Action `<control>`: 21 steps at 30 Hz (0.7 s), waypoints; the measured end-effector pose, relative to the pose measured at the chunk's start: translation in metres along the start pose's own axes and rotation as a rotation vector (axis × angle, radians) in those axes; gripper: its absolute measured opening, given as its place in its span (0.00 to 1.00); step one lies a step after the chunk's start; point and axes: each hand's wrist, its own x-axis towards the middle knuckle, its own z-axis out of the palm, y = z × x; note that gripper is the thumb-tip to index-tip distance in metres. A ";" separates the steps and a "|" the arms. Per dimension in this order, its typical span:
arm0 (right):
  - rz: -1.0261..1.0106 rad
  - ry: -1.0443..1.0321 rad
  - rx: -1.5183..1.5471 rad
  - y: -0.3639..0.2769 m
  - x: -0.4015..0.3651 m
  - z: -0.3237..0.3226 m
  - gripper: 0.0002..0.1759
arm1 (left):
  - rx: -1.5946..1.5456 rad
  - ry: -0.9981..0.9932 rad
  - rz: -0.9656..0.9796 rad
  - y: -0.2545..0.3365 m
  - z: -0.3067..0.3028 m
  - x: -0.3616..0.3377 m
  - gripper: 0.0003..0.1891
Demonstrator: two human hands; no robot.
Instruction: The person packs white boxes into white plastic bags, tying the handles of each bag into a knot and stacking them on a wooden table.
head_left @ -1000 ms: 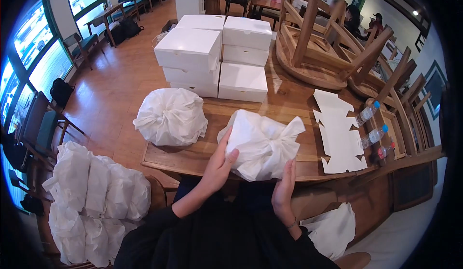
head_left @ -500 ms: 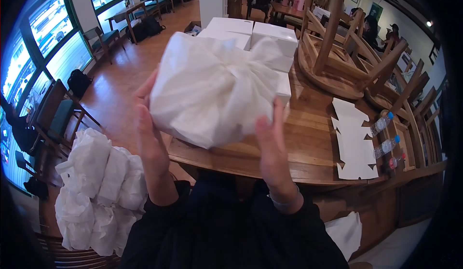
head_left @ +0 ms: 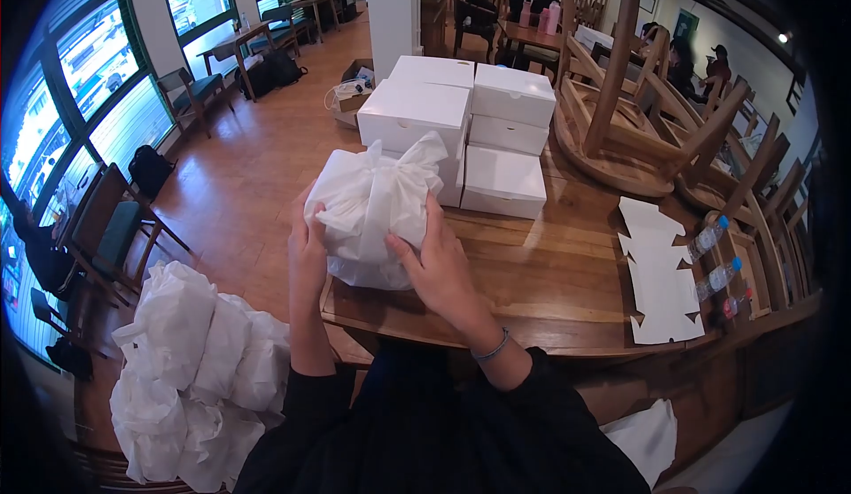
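A white plastic bag (head_left: 377, 215), knotted on top around a box-like shape, is held between both my hands at the table's front left edge. My left hand (head_left: 308, 250) presses on its left side, the fingertips at the upper corner. On the right side, my right hand (head_left: 441, 268) grips the bag, thumb on the front and fingers by the knot. Just behind it stand stacked white cardboard boxes (head_left: 415, 108), with more boxes (head_left: 503, 175) to their right. The wooden table (head_left: 496, 272) lies beneath.
Several wrapped white bags (head_left: 173, 334) are piled at lower left on a slatted seat. A flat unfolded white carton (head_left: 660, 272) and plastic bottles (head_left: 709, 237) lie on the right. Upturned stools (head_left: 612, 131) stand behind them. People are in the background.
The bag has come down from close to my face toward the table's front left edge. My hands have moved down with it, and the stacked boxes behind show more fully.
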 end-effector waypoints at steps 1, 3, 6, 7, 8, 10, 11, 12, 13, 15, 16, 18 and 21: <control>0.010 -0.012 -0.042 0.001 -0.002 0.000 0.48 | -0.011 0.014 -0.008 -0.001 0.001 -0.002 0.23; -0.013 0.006 -0.038 0.001 -0.003 0.000 0.48 | -0.027 0.028 -0.016 -0.004 0.002 -0.005 0.23; -0.033 0.024 -0.040 0.006 -0.005 0.002 0.47 | -0.031 0.032 -0.006 -0.009 0.003 -0.006 0.23; -0.036 0.029 -0.042 0.008 -0.005 0.004 0.47 | -0.017 0.032 -0.004 -0.009 0.003 -0.007 0.23; -0.041 0.038 -0.054 0.011 -0.006 0.005 0.47 | -0.003 0.032 -0.002 -0.009 0.003 -0.008 0.23; -0.049 0.056 -0.077 0.015 -0.009 0.008 0.47 | -0.023 0.032 -0.024 -0.009 0.003 -0.010 0.23; -0.046 0.054 -0.075 0.015 -0.010 0.008 0.47 | -0.032 0.032 -0.033 -0.008 0.003 -0.010 0.23; -0.044 0.053 -0.073 0.015 -0.010 0.008 0.46 | -0.023 0.033 -0.024 -0.009 0.003 -0.011 0.23; -0.043 0.053 -0.072 0.014 -0.011 0.008 0.46 | -0.015 0.034 -0.014 -0.013 0.003 -0.011 0.24; -0.042 0.057 -0.055 0.017 -0.013 0.009 0.46 | -0.004 0.037 -0.003 -0.015 0.003 -0.011 0.24; -0.041 0.059 -0.049 0.018 -0.014 0.010 0.45 | -0.001 0.039 -0.002 -0.016 0.003 -0.011 0.24; -0.044 0.065 -0.047 0.018 -0.016 0.010 0.45 | -0.001 0.035 -0.004 -0.018 0.003 -0.012 0.25; -0.052 0.062 -0.031 0.019 -0.018 0.010 0.45 | -0.011 0.025 -0.014 -0.023 0.001 -0.013 0.26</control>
